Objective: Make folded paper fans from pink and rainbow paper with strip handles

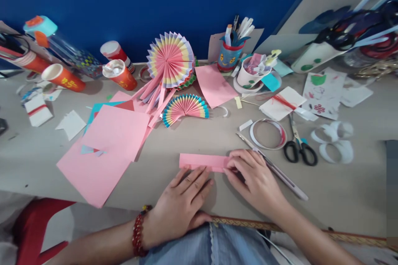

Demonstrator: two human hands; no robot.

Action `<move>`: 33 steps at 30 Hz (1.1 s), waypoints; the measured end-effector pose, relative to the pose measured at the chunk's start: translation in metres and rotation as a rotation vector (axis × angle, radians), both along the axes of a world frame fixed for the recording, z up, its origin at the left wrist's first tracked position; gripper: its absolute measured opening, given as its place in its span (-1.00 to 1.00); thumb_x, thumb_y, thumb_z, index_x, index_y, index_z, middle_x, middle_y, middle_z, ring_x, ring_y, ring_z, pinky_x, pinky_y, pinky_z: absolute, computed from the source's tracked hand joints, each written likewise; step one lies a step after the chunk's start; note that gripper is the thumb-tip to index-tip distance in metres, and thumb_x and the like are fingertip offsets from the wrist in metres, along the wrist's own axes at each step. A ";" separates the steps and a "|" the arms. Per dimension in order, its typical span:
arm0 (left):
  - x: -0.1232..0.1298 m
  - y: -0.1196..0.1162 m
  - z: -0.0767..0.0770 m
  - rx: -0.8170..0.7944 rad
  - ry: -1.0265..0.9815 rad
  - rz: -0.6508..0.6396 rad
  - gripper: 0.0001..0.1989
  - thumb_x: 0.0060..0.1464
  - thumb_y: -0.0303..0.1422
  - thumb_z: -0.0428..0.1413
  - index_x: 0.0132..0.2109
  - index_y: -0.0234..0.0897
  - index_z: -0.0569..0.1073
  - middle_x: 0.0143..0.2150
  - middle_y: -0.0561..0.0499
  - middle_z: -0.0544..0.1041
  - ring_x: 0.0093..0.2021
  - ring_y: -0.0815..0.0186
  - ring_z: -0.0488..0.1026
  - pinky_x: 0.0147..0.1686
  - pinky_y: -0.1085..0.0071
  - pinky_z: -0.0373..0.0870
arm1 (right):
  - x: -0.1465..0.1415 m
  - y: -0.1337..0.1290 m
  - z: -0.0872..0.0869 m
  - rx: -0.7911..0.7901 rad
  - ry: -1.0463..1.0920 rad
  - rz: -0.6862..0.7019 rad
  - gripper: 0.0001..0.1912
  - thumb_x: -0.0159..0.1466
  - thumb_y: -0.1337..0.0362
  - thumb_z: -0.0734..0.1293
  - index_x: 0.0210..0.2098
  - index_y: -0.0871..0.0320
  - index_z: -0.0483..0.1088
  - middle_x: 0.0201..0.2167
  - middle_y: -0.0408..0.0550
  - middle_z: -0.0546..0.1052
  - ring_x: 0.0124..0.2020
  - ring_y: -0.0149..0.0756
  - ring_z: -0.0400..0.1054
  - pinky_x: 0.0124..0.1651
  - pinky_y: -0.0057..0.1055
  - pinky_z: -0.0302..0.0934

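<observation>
A folded strip of pink paper [199, 160] lies on the table close to its front edge. My left hand [183, 198] rests flat with its fingers stretched out, their tips on the strip's lower edge. At the strip's right end, my right hand [255, 178] pinches the paper between thumb and fingers, which cover that end. Just right of this hand lies a long, slim pale cutter or pen [284, 179], partly behind the hand. Beyond the strip sits a pleated paper fan [185, 109] in pink, yellow and blue.
Pink sheets [112, 140] spread at left. Black-handled scissors [298, 145] and a tape roll [251, 132] lie at right. A round paper rosette [170, 60], a pen cup [230, 54], a scrap cup [248, 75] and orange paper cups [66, 78] stand along the blue wall.
</observation>
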State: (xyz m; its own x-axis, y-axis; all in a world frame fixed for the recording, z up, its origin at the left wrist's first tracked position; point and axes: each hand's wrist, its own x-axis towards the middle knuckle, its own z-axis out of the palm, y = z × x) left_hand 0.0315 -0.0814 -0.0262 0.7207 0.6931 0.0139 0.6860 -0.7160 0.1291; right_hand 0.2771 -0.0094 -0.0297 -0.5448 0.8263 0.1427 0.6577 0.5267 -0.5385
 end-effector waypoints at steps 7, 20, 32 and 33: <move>0.001 0.000 -0.002 0.021 -0.004 0.015 -0.29 0.29 0.11 -0.11 0.35 -0.31 0.25 0.46 -0.20 0.11 0.45 0.07 0.02 0.42 0.09 -0.20 | 0.000 -0.002 0.002 0.006 -0.003 -0.028 -0.91 0.38 0.35 0.22 -0.29 0.12 0.31 -0.21 0.00 0.44 -0.15 -0.13 0.32 -0.05 -0.20 0.13; 0.001 0.000 0.000 0.025 0.022 0.030 -0.24 0.26 0.16 -0.12 0.37 -0.27 0.25 0.48 -0.16 0.08 0.42 0.03 0.06 0.39 0.11 -0.15 | -0.004 0.000 0.005 -0.016 -0.041 -0.054 -0.88 0.35 0.38 0.22 -0.34 0.11 0.30 -0.23 -0.01 0.45 -0.20 -0.16 0.31 -0.05 -0.20 0.13; 0.002 0.000 -0.001 0.022 0.032 0.042 -0.17 0.20 0.24 -0.18 0.37 -0.24 0.25 0.46 -0.10 0.13 0.37 0.02 0.11 0.35 0.10 -0.04 | -0.006 -0.002 0.005 -0.016 -0.041 -0.071 -0.88 0.34 0.39 0.23 -0.35 0.11 0.29 -0.25 -0.02 0.44 -0.21 -0.16 0.29 -0.06 -0.20 0.13; 0.002 0.000 -0.002 0.025 0.036 0.038 -0.17 0.20 0.25 -0.19 0.37 -0.23 0.25 0.47 -0.07 0.12 0.38 0.02 0.11 0.34 0.10 -0.03 | -0.006 -0.002 0.005 -0.018 -0.039 -0.072 -0.89 0.34 0.39 0.24 -0.34 0.11 0.29 -0.25 -0.02 0.44 -0.20 -0.16 0.29 -0.06 -0.20 0.13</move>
